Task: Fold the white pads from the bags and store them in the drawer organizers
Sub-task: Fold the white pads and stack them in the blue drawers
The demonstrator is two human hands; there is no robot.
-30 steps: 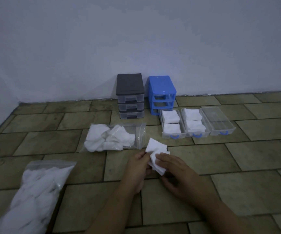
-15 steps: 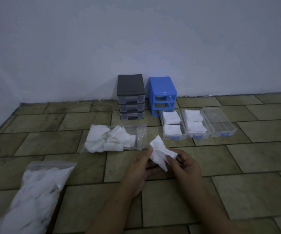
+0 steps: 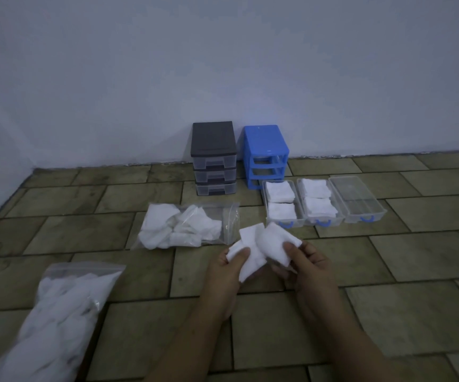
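Head view: two clear drawers (image 3: 302,205) hold folded pads (image 3: 280,192); the third (image 3: 357,199) holds none.

You are holding a soft, matt white pad (image 3: 261,248) that looks like fibrous cloth. The bags (image 3: 189,226) are showing glossy, crinkled clear plastic. The blue organizer (image 3: 265,153) is gleaming as smooth plastic, and the floor tiles (image 3: 404,312) are looking rough and dull.

Dim bluish light, soft blur
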